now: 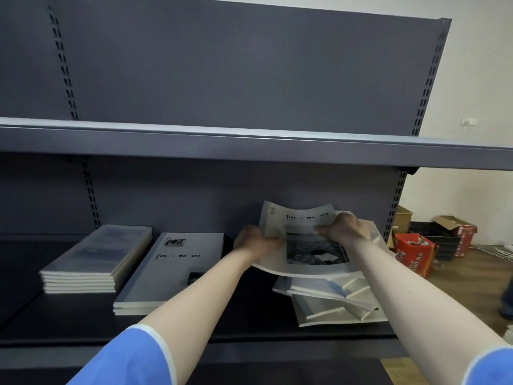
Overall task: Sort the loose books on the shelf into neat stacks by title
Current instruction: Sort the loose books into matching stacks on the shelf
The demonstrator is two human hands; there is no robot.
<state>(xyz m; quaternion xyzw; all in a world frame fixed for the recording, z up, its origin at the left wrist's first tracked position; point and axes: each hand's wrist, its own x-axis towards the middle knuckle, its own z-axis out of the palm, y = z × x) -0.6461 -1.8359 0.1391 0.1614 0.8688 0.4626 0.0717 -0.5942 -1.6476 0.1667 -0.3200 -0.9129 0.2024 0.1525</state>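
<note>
Dark grey metal shelving (pixel 249 79) is filling most of the view, with slotted uprights running down its back panel and an upper shelf (pixel 249 145) crossing at mid-height. On the lower shelf (pixel 249 318), at the left, a stack of blue-covered books (pixel 94 259) is lying square and even. Just beside it to the right, a second stack of grey books (pixel 169 270) is lying flat, its top cover reading "Tim… Me…ory" (some letters are not legible).

Both hands are gripping one grey book (pixel 308 240) of the same title, lifted above the right part of the lower shelf. The left hand (pixel 256 240) is curling round the book's left edge. The right hand (pixel 344 226) is curling over its upper right part, fingers closed onto the cover. The book is bending upward at its far edge and is showing a dark photograph on the cover.

Directly below the held book, a loose pile of books (pixel 333 298) is lying askew on the shelf, the covers fanned at differing angles and not aligned. Blue short sleeves (pixel 127 359) are showing at the bottom of the view.

Beyond the shelving on the right, red cardboard boxes (pixel 413 254) and a black crate (pixel 441 243) are standing on a wooden floor (pixel 472 273) against a pale wall (pixel 483 79).
</note>
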